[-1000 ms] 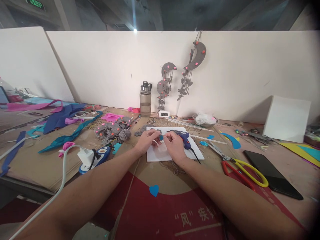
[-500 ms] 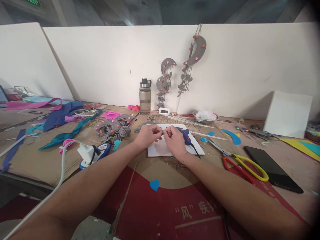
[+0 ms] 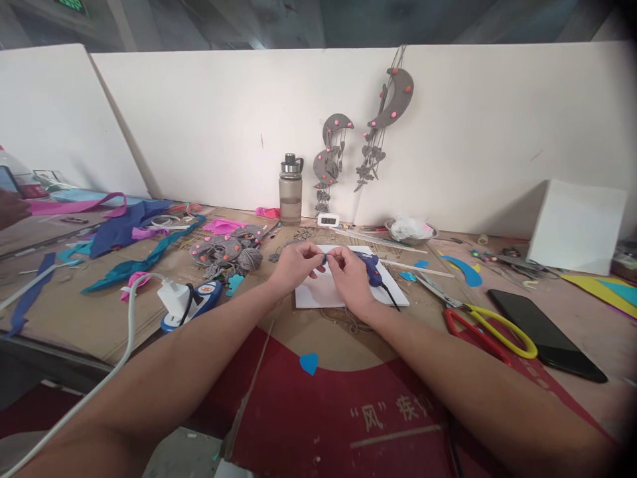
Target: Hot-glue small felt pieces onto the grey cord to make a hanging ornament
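Note:
My left hand (image 3: 298, 265) and my right hand (image 3: 350, 273) meet over a white board (image 3: 318, 297), thumbs and forefingers pinched together. Between the fingertips is a small dark piece (image 3: 325, 259), mostly covered and too small to make out in full. Just behind my right hand, a blue glue gun (image 3: 369, 265) lies on the board, its black cord trailing toward me. Grey yarn (image 3: 352, 325) lies loose at the board's near edge. A blue heart cutout (image 3: 309, 364) rests on the cardboard in front of my forearms.
Scissors (image 3: 465, 307) and a black phone (image 3: 547, 335) lie at the right. To the left are a power strip (image 3: 202, 302) with a white plug and a grey yarn bundle (image 3: 226, 251). Behind stand a bottle (image 3: 290, 192) and a small clock (image 3: 328, 220). Another person's hand (image 3: 12, 208) shows at the left edge.
Another person's hand has come into view at the left edge. My hands stay pinched together over the board, with the fingers slightly shifted; the whole view has moved a little.

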`<state>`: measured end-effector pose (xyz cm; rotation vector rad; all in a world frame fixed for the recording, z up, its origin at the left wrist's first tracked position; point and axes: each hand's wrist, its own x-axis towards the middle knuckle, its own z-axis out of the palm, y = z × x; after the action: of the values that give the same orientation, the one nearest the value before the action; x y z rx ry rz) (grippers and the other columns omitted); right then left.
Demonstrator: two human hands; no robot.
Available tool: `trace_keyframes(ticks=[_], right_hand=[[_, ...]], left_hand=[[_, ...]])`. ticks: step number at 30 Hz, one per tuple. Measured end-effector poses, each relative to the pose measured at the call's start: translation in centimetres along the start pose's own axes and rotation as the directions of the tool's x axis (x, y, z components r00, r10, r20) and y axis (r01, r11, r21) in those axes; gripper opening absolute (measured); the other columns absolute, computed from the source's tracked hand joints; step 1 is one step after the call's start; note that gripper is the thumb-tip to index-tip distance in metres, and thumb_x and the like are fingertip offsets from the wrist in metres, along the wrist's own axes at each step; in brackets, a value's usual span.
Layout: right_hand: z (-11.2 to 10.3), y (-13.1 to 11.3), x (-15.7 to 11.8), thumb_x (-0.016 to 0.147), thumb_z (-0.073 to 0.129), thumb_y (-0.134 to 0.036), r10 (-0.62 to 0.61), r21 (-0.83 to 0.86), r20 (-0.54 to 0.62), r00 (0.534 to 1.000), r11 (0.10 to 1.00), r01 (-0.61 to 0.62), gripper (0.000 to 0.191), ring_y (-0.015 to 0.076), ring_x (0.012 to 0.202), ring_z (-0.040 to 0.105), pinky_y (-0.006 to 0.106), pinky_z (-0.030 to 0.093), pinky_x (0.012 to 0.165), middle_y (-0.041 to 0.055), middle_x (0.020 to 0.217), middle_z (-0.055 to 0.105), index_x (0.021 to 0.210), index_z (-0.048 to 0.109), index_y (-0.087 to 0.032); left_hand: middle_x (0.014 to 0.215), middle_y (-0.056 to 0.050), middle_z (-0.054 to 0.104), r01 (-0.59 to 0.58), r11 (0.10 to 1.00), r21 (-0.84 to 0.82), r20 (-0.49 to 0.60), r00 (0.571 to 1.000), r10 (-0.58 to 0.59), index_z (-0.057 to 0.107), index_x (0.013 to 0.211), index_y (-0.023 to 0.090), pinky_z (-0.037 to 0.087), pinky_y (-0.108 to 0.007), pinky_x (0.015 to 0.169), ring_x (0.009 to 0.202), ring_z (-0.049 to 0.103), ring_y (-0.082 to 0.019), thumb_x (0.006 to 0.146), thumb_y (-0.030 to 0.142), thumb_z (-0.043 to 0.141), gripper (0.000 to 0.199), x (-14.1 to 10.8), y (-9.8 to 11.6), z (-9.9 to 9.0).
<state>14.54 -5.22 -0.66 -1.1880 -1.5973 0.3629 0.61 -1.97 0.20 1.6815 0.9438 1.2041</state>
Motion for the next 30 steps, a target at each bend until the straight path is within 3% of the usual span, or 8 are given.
trace_keyframes(ticks=[5,10,18,23,27,30], right_hand=[[0.0,0.2,0.3,0.079,0.048,-0.028,0.046,-0.006,-0.027,0.999,0.999,-0.046,0.011,0.013,0.06,0.046,0.026,0.036,0.059,-0.0025,0.064,0.053,0.072,0.052,-0.021],[0.0,0.4,0.3,0.078,0.048,-0.028,0.055,-0.02,-0.053,0.997,0.998,-0.056,0.01,0.0128,0.058,0.045,0.026,0.036,0.059,-0.0029,0.062,0.052,0.072,0.052,-0.021],[-0.1,0.1,0.5,0.082,0.046,-0.031,0.047,-0.089,0.047,0.998,0.995,-0.043,0.019,0.0155,0.068,0.052,0.029,0.039,0.067,-0.0008,0.07,0.056,0.093,0.055,-0.018],[-0.5,-1.0,0.7,0.083,0.046,-0.025,0.034,-0.161,0.131,0.991,0.987,-0.013,0.012,0.0143,0.068,0.052,0.027,0.038,0.067,-0.0004,0.073,0.058,0.085,0.056,-0.019],[-0.9,-2.7,-0.7,0.088,0.041,-0.02,-0.093,-0.265,0.264,0.96,0.95,0.165,0.016,0.0145,0.072,0.052,0.027,0.037,0.067,0.0013,0.077,0.06,0.08,0.055,-0.019],[-1.1,-3.9,-3.1,0.091,0.039,-0.016,-0.209,-0.44,0.442,0.872,0.797,0.414,0.019,0.0166,0.076,0.052,0.029,0.037,0.066,0.0065,0.085,0.059,0.087,0.057,-0.018]], left_hand=[[0.069,-0.004,0.063,-0.009,1.0,-0.001,0.068,0.998,0.009,0.062,0.077,0.012,0.053,-0.022,0.048,0.065,0.065,-0.015,0.074,0.026,0.061,0.014,0.1,-0.3,0.0],[0.072,-0.006,0.065,0.055,0.996,-0.069,0.128,0.991,-0.046,0.064,0.077,0.011,0.053,-0.023,0.049,0.068,0.067,-0.017,0.073,0.029,0.065,0.018,0.4,-0.4,-0.2],[0.069,-0.005,0.065,0.019,0.999,0.042,-0.051,0.999,-0.016,0.063,0.075,0.013,0.051,-0.021,0.044,0.065,0.066,-0.017,0.072,0.026,0.066,0.014,0.4,-0.6,-0.3],[0.064,-0.004,0.066,0.023,0.997,0.072,-0.183,0.983,-0.01,0.062,0.077,0.013,0.044,-0.019,0.04,0.051,0.063,-0.013,0.075,0.026,0.064,0.013,1.0,-1.3,-1.0],[0.063,-0.003,0.066,0.022,0.989,-0.148,-0.221,0.974,-0.055,0.059,0.075,0.013,0.053,-0.024,0.052,0.055,0.065,-0.014,0.075,0.026,0.065,0.014,1.5,-1.8,-1.4],[0.065,-0.003,0.065,0.037,0.927,-0.374,-0.209,0.97,-0.123,0.058,0.074,0.012,0.056,-0.027,0.064,0.062,0.067,-0.014,0.074,0.024,0.067,0.015,1.8,-1.9,-1.3]])
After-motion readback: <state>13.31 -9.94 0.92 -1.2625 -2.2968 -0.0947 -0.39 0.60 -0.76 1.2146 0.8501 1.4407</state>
